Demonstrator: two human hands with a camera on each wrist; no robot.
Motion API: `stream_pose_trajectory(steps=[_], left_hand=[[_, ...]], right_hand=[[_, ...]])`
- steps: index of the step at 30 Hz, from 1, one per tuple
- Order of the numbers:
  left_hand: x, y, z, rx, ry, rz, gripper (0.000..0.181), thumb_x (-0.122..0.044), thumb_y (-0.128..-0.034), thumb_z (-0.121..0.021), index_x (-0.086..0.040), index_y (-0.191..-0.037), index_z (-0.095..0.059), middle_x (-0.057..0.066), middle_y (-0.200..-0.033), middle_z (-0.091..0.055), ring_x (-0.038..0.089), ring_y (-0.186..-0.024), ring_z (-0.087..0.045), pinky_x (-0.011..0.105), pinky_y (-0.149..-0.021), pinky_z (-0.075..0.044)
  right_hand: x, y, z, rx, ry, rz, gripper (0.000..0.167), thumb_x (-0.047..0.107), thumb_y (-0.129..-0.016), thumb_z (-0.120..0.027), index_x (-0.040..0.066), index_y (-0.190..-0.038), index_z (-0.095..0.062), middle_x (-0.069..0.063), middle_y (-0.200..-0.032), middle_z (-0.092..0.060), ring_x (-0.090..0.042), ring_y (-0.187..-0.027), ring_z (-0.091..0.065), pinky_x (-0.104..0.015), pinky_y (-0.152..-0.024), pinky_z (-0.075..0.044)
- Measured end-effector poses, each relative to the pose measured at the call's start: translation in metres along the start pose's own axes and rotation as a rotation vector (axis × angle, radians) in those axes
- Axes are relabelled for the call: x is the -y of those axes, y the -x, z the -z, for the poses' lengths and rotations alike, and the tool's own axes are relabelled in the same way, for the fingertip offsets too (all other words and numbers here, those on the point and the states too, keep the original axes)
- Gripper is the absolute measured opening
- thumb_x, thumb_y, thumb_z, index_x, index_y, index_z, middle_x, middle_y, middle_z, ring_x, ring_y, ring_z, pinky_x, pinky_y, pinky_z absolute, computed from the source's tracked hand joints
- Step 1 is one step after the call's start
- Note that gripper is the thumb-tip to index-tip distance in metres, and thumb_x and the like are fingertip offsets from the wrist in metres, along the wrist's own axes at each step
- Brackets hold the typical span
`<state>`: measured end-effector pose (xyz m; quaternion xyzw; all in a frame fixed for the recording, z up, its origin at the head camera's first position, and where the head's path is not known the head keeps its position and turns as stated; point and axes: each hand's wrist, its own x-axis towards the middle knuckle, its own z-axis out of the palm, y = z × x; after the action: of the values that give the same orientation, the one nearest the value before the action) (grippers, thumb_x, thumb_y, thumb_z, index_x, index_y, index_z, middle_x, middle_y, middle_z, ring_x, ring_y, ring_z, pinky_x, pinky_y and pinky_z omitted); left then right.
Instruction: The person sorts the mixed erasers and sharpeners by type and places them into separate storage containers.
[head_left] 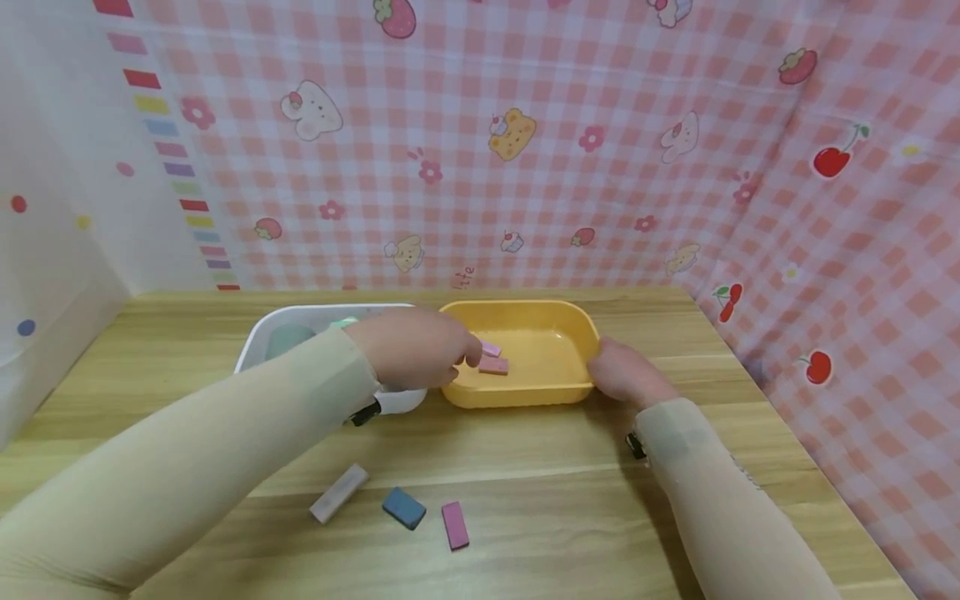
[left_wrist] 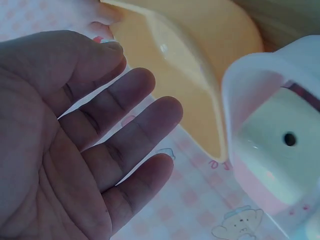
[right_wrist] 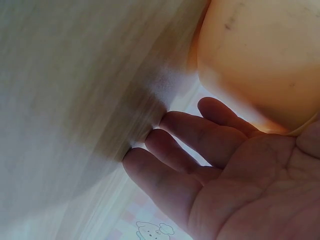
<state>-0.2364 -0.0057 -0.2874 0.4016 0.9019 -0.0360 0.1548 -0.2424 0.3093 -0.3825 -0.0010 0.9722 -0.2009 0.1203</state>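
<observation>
My left hand [head_left: 420, 346] hovers over the left end of a yellow plastic basket [head_left: 536, 396], fingers loosely bent. Its palm shows bare in the left wrist view. Just beside those fingertips, two small pink blocks [head_left: 493, 366] lie on the basket floor. At the basket's right end my right hand [head_left: 626, 371] holds the rim, the thumb mostly hidden. The right wrist view shows its fingers [right_wrist: 160, 172] along the outside wall, several tips touching the wooden table.
A white basket [head_left: 258, 337], partly behind my left arm, holds a pale green and pink object with a dark hole [left_wrist: 280, 145]. On the table nearer me lie a long whitish block [head_left: 339, 493], a blue block [head_left: 404, 508] and a magenta block [head_left: 454, 526]. Checked cloth [head_left: 465, 92] hangs behind.
</observation>
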Motion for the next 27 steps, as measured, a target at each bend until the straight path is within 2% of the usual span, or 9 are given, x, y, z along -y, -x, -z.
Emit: stream_pose_trajectory(steps=[4,7,11,14,15,18,20,22,27], left_hand=[[0.003,0.012,-0.007,-0.026,-0.048,-0.019,0.022,-0.02,-0.1029,-0.064,-0.025,-0.122,-0.074,-0.007,-0.099,-0.073,0.016,-0.089,-0.064,0.036,-0.083,-0.055],[0.007,0.021,-0.015,-0.046,-0.042,-0.027,0.017,-0.019,-0.1018,-0.064,-0.025,-0.114,-0.075,-0.008,-0.089,-0.07,0.017,-0.084,-0.06,0.034,-0.081,-0.053],[0.012,0.034,-0.026,-0.024,0.007,0.001,0.022,-0.021,-0.1003,-0.069,-0.026,-0.122,-0.074,-0.011,-0.097,-0.073,0.012,-0.087,-0.061,0.033,-0.087,-0.057],[0.013,0.046,-0.034,0.01,0.034,0.012,0.024,-0.021,-0.0995,-0.071,-0.024,-0.123,-0.073,-0.011,-0.093,-0.072,0.011,-0.079,-0.062,0.032,-0.08,-0.057],[0.012,0.051,-0.037,0.0,0.007,-0.003,0.022,-0.019,-0.099,-0.072,-0.023,-0.12,-0.073,-0.01,-0.089,-0.071,0.011,-0.075,-0.061,0.03,-0.076,-0.056],[0.007,0.069,-0.043,-0.091,-0.121,-0.068,0.018,-0.019,-0.0946,-0.076,-0.02,-0.112,-0.072,-0.007,-0.085,-0.067,0.012,-0.069,-0.057,0.028,-0.066,-0.054],[0.003,0.08,-0.045,-0.176,-0.197,-0.098,0.021,-0.022,-0.0911,-0.08,-0.02,-0.11,-0.072,-0.005,-0.089,-0.067,0.013,-0.071,-0.059,0.029,-0.065,-0.055],[-0.001,0.09,-0.045,-0.216,-0.224,-0.094,0.028,-0.026,-0.088,-0.083,-0.02,-0.113,-0.072,-0.003,-0.097,-0.068,0.014,-0.077,-0.062,0.032,-0.069,-0.058],[-0.004,0.101,-0.05,-0.123,-0.094,-0.009,0.035,-0.028,-0.088,-0.085,-0.022,-0.12,-0.072,-0.005,-0.106,-0.069,0.013,-0.084,-0.066,0.035,-0.074,-0.06]], right_hand=[[-0.001,-0.001,0.0,0.0,0.007,-0.004,0.05,0.015,-0.099,-0.037,-0.012,-0.137,-0.052,-0.026,-0.122,-0.061,-0.037,-0.106,-0.056,-0.056,-0.104,-0.047],[-0.001,-0.001,0.0,0.003,0.002,-0.006,0.048,0.015,-0.099,-0.037,-0.011,-0.135,-0.053,-0.025,-0.119,-0.061,-0.037,-0.104,-0.056,-0.054,-0.1,-0.047],[-0.001,-0.001,0.0,0.007,0.0,-0.008,0.047,0.015,-0.099,-0.037,-0.011,-0.135,-0.054,-0.024,-0.116,-0.061,-0.036,-0.103,-0.057,-0.053,-0.098,-0.048],[0.0,-0.001,0.0,0.007,-0.008,-0.005,0.046,0.014,-0.098,-0.038,-0.01,-0.134,-0.054,-0.023,-0.116,-0.061,-0.036,-0.102,-0.057,-0.052,-0.097,-0.048],[0.0,-0.001,0.0,0.007,-0.014,-0.004,0.045,0.014,-0.098,-0.038,-0.01,-0.133,-0.054,-0.023,-0.115,-0.062,-0.035,-0.102,-0.057,-0.052,-0.097,-0.048],[0.002,0.0,0.0,0.011,-0.023,-0.006,0.044,0.014,-0.098,-0.039,-0.009,-0.132,-0.055,-0.023,-0.115,-0.062,-0.035,-0.102,-0.057,-0.052,-0.097,-0.048],[0.002,-0.001,0.001,0.004,-0.019,0.009,0.041,0.014,-0.097,-0.039,-0.008,-0.127,-0.057,-0.022,-0.113,-0.063,-0.035,-0.1,-0.057,-0.052,-0.096,-0.048],[0.002,-0.001,0.001,0.001,-0.015,0.02,0.04,0.013,-0.097,-0.039,-0.007,-0.126,-0.058,-0.022,-0.113,-0.063,-0.035,-0.1,-0.057,-0.052,-0.097,-0.048],[0.001,-0.001,0.0,0.001,-0.016,0.037,0.04,0.013,-0.098,-0.038,-0.006,-0.127,-0.058,-0.022,-0.116,-0.064,-0.035,-0.103,-0.057,-0.054,-0.101,-0.048]])
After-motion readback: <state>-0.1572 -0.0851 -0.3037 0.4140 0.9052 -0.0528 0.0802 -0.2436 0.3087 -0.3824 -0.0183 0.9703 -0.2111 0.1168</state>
